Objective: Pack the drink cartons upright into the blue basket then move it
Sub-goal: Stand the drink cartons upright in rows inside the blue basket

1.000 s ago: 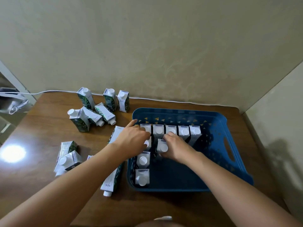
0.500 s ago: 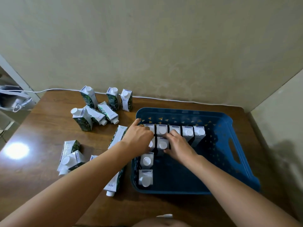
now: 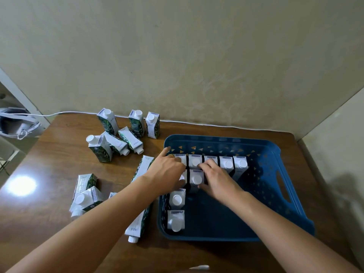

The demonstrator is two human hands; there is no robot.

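Note:
The blue basket [image 3: 285, 174] sits on the right half of the brown table. Several white-topped drink cartons [image 3: 226, 164] stand upright along its far wall, and two more, a middle carton [image 3: 177, 199] and a near carton [image 3: 175, 220], stand down its left side. My right hand [image 3: 218, 178] grips an upright carton [image 3: 197, 179] in the second row, just behind the far row. My left hand [image 3: 167, 170] covers the neighbouring carton at the left wall, fingers curled over it and index finger pointing at the rim.
Loose cartons lie and stand on the table [image 3: 49, 154] left of the basket: three upright at the back [image 3: 136, 121], a tipped pile [image 3: 118, 142], a near-left group [image 3: 86, 194], and long ones against the basket's left side [image 3: 137, 223]. A white cable [image 3: 216, 126] runs along the wall.
Both hands have stayed on the second-row cartons. My right hand has slid its carton slightly back and left, against the far row. The view has shifted a little.

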